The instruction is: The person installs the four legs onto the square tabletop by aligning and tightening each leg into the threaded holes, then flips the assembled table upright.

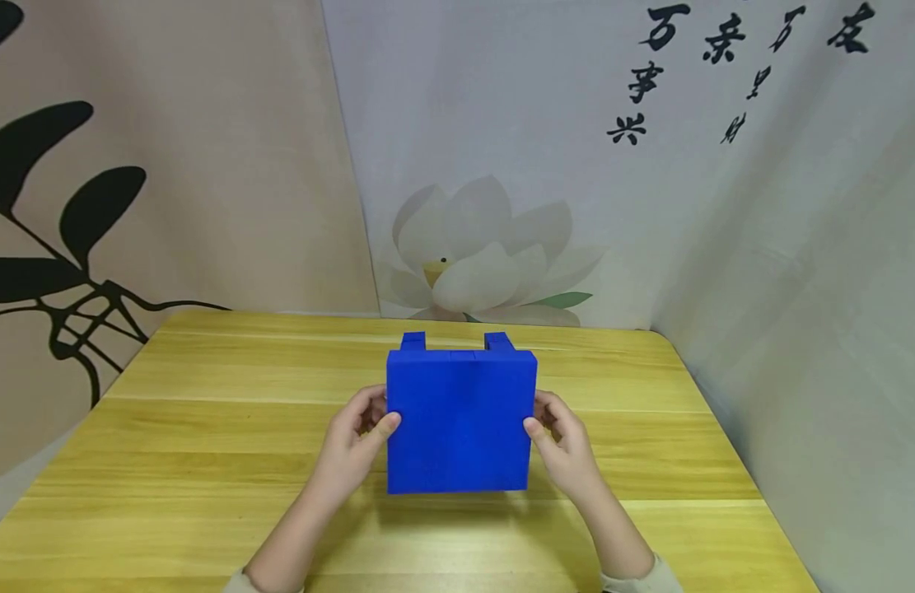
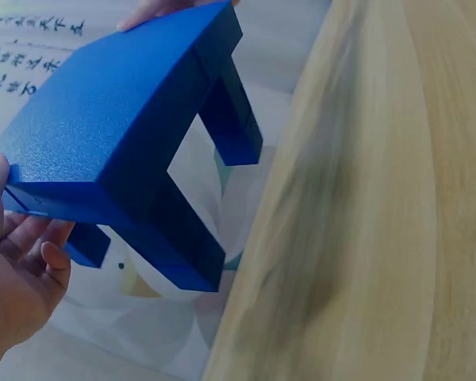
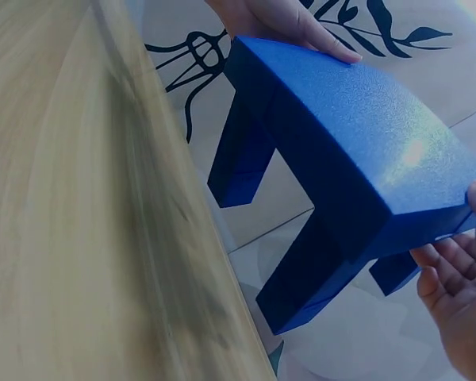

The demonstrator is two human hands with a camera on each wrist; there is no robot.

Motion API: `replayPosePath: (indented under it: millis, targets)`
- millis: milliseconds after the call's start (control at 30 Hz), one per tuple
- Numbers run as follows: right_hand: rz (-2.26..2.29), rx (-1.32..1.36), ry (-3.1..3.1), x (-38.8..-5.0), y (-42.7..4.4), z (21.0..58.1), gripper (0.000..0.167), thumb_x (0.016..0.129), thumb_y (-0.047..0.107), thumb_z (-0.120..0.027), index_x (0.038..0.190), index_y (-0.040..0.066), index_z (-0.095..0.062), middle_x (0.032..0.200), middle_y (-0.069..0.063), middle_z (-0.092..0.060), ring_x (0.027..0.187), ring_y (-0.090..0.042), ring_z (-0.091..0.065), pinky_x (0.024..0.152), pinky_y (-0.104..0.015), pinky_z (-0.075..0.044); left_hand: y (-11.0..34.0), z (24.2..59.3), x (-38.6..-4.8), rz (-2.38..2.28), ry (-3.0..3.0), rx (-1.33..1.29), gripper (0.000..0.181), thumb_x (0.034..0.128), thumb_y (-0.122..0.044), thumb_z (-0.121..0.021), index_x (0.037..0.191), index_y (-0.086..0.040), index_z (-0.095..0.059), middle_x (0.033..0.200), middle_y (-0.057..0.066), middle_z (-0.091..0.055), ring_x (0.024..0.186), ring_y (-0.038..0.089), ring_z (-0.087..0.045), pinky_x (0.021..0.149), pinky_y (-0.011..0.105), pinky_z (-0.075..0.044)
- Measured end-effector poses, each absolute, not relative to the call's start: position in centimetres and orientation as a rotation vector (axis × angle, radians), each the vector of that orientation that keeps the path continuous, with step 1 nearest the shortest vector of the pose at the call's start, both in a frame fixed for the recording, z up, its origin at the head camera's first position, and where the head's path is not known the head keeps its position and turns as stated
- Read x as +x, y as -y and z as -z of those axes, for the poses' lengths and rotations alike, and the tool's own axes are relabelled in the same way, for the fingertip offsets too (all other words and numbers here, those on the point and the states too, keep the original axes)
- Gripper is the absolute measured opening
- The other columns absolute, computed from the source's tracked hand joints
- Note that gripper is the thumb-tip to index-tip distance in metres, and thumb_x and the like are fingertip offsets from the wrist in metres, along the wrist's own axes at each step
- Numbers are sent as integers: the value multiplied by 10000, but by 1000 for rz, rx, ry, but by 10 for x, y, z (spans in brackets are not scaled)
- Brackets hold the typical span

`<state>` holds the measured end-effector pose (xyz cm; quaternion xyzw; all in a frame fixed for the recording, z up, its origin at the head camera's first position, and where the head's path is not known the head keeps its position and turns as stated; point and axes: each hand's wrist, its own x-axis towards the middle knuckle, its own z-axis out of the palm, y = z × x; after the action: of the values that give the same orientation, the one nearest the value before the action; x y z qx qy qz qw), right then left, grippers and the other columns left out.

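Note:
A small blue stool [image 1: 460, 424] with a flat square top and thick block legs is held above the table, its top tilted toward me. Two of its legs point away at the back in the head view. My left hand [image 1: 357, 441] grips the left edge, thumb on the top and fingers underneath. On the opposite edge my right hand [image 1: 564, 441] grips it the same way. In the left wrist view the stool [image 2: 119, 111] shows three legs, and the left hand [image 2: 28, 270] pinches its rim. The right hand [image 3: 460, 278] pinches the rim in the right wrist view.
The wooden table [image 1: 205, 461] lies below the stool, with a shadow on its surface. Behind it hangs a pale cloth backdrop [image 1: 501, 123] with a lotus print and black characters. A dark leaf pattern [image 1: 35, 148] is printed on the left side.

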<state>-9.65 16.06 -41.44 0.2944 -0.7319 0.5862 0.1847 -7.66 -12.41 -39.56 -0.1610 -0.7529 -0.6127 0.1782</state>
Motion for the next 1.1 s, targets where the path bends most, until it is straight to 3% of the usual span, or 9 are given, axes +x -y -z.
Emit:
replayPosePath:
  millis: [233, 567, 1100]
  targets:
    - [-1762, 765, 2078, -90, -160, 408, 261, 930, -122, -491, 1186, -109, -541, 949, -47, -606, 815, -105, -576, 686, -211, -496, 125, 396, -75, 1800, 2144, -392, 191, 911, -15, -627, 1092, 42, -611, 795, 32, -545, 677, 123, -505, 585, 234, -431]
    - [-1906, 657, 2082, -86, -159, 401, 264, 949, -80, -489, 1198, -160, -518, 935, -3, -641, 752, -91, -599, 598, -214, -507, 123, 387, -71, 1900, 2164, -285, 142, 927, -79, -630, 1000, 43, -632, 738, 49, -527, 596, 111, -456, 503, 218, -385]
    - [-2122, 355, 2095, -85, -153, 399, 285, 946, -15, -539, 1186, -169, -530, 767, -28, -569, 579, -70, -483, 516, -180, -427, 120, 385, -69, 2161, 2232, 43, 270, 946, -198, -623, 1023, 60, -609, 696, 58, -497, 514, 124, -404, 468, 211, -356]
